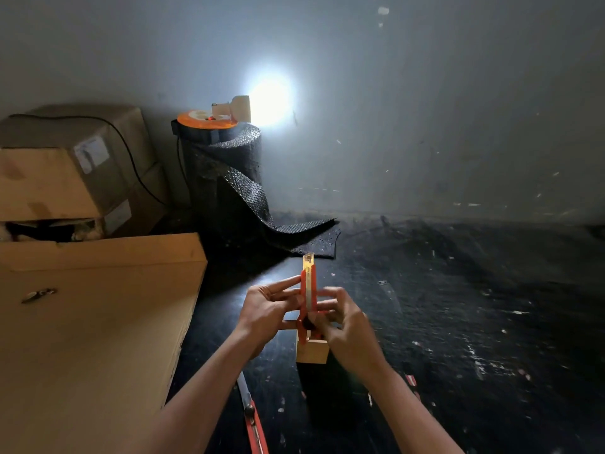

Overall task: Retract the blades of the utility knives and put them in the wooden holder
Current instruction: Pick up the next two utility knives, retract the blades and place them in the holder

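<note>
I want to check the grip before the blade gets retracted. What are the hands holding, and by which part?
Both the left hand and right hand hold one orange utility knife by its lower handle, blade end up.

The upright orange plastic utility knife (pixel 309 301) looks smooth and slightly glossy, with a bare metal blade strip catching light along its middle and a translucent yellowish tip. Just below it, the small pale wooden holder block (pixel 312 351) is unpainted and matt. Nearer the camera than the holder, a second orange plastic knife (pixel 253 421) shows a dull grey metal blade. The black floor (pixel 458 306) around the holder is rough, matt and flecked with pale scuffs. Left of the holder, the brown cardboard box (pixel 91 322) is flat and matt. Beyond it, the black roll of bubble wrap (pixel 229 178) is dimpled and faintly shiny.
</note>
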Demonstrator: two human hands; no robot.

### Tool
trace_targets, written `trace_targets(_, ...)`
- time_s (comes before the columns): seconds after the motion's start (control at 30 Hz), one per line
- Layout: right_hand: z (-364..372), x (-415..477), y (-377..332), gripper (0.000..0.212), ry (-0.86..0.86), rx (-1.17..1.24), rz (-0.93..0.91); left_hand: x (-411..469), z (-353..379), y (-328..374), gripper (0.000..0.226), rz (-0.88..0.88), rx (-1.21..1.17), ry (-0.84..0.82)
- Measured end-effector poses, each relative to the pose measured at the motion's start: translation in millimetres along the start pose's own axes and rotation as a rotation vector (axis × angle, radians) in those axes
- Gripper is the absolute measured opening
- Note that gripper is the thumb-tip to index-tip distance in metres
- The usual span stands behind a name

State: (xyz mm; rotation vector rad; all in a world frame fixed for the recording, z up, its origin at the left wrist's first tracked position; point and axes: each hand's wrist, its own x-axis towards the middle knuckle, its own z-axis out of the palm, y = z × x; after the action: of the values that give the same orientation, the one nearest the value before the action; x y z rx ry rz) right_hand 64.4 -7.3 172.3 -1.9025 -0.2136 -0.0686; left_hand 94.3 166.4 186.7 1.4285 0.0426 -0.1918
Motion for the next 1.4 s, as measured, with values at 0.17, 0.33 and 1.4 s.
trace_targets(0.17, -2.4, 35.1, 15.4, 0.036, 0.058, 0.013, 0.05, 18.3, -0.1, -20.1, 0.038, -0.032, -0.012, -0.029)
trace_targets(0.33, -2.4, 63.8, 41.1, 0.013, 0.068, -0.015, 0.125, 43.6, -0.9, -51.5, 0.037, -0.065, 0.056, 0.057)
trace_targets(1.4, 16.8, 87.0, 113.5, 0.016, 0.012, -0.415, 0.326, 73.2, -0.7, -148.2, 0.044, -0.207, 0.466, 0.231)
